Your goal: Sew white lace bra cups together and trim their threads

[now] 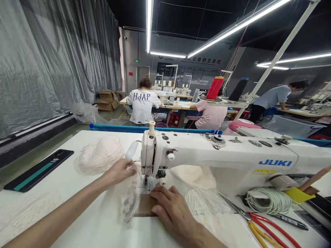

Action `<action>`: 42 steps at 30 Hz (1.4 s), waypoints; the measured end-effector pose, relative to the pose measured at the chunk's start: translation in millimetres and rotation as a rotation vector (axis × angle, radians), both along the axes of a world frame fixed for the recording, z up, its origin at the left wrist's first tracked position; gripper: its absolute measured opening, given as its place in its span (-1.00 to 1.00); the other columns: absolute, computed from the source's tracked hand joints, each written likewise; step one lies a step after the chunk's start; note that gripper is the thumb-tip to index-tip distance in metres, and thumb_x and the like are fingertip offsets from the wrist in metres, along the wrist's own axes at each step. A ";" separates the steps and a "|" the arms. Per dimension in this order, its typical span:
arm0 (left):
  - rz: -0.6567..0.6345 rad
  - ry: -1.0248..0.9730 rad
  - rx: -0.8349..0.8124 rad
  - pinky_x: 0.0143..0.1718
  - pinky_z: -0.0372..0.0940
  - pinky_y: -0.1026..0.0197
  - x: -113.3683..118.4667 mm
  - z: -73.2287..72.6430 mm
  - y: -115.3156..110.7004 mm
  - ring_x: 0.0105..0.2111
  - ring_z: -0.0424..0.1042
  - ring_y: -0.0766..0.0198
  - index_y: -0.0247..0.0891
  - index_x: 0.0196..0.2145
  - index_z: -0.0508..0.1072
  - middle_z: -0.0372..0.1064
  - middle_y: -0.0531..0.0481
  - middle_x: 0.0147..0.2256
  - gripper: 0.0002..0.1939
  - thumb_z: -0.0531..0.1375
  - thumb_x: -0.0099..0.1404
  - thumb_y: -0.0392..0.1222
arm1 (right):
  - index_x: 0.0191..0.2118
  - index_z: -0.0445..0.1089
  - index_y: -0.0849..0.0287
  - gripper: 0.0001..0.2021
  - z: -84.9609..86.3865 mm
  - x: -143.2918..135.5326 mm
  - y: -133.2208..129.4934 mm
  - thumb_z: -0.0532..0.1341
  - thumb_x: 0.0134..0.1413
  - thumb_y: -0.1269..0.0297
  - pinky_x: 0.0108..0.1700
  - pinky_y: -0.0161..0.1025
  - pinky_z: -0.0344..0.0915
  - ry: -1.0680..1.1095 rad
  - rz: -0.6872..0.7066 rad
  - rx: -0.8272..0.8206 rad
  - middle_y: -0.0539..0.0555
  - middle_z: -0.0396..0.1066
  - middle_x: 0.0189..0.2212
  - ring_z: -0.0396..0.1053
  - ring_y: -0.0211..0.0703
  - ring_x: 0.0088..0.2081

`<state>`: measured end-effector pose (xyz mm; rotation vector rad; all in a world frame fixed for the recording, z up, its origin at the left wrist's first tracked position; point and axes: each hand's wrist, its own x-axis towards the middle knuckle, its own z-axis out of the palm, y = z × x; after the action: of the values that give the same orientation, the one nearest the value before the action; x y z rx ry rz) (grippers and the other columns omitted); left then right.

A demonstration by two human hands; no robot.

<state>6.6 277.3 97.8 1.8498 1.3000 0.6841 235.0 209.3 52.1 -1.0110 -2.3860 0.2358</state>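
Note:
White lace (130,199) hangs over the table edge of the sewing plate, left of the needle of a white JUKI sewing machine (227,155). My left hand (121,172) pinches the upper part of the lace with thumb and fingers together. My right hand (170,208) lies low beside the presser foot (146,181), its fingers bent over the brown plate (146,205); what is under its fingertips is hidden. Cream fabric cups (195,175) and a bundle of white strings (204,201) lie to the right of the needle.
Scissors with red handles (274,227), a coil of pale cord (269,201) and a black pen (291,221) lie at the right. A white lace pile (102,155) and a black-and-green case (41,170) are at the left. Several people work behind.

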 end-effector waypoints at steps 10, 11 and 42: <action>-0.099 -0.353 -0.571 -0.45 0.08 0.37 -9.2 39.5 -127.9 -0.42 0.21 0.31 -0.30 -0.36 0.42 0.32 0.07 -0.43 -0.68 0.28 0.09 0.03 | -0.38 0.37 0.25 -0.58 40.0 -43.6 -41.1 0.31 -0.16 -0.07 -0.30 -0.33 0.23 0.502 0.289 -0.897 -0.02 0.31 -0.45 0.26 -0.25 -0.38; -0.101 -0.359 -0.578 -0.48 0.03 0.37 -9.4 35.7 -133.0 -0.46 0.17 0.33 -0.30 -0.37 0.42 0.29 0.09 -0.47 -0.67 0.28 0.09 0.05 | -0.48 0.34 0.26 -0.59 40.4 -45.4 -45.8 0.33 -0.18 -0.05 -0.37 -0.37 0.18 0.526 0.303 -0.991 -0.07 0.24 -0.54 0.21 -0.31 -0.45; -0.077 -0.647 -0.909 -0.34 0.26 0.25 5.0 -42.1 -251.1 -0.45 0.43 0.23 -0.37 -0.36 0.57 0.53 -0.08 -0.46 -0.57 0.42 -0.09 0.03 | -0.47 0.48 0.31 -0.59 7.2 -0.9 -150.2 0.42 -0.38 0.02 -0.39 -0.42 0.19 0.435 0.365 -1.359 -0.04 0.37 -0.53 0.26 -0.37 -0.48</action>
<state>11.7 26.2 55.7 0.8285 0.8665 0.4632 234.1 59.1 59.3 -0.8097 -1.7763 2.1294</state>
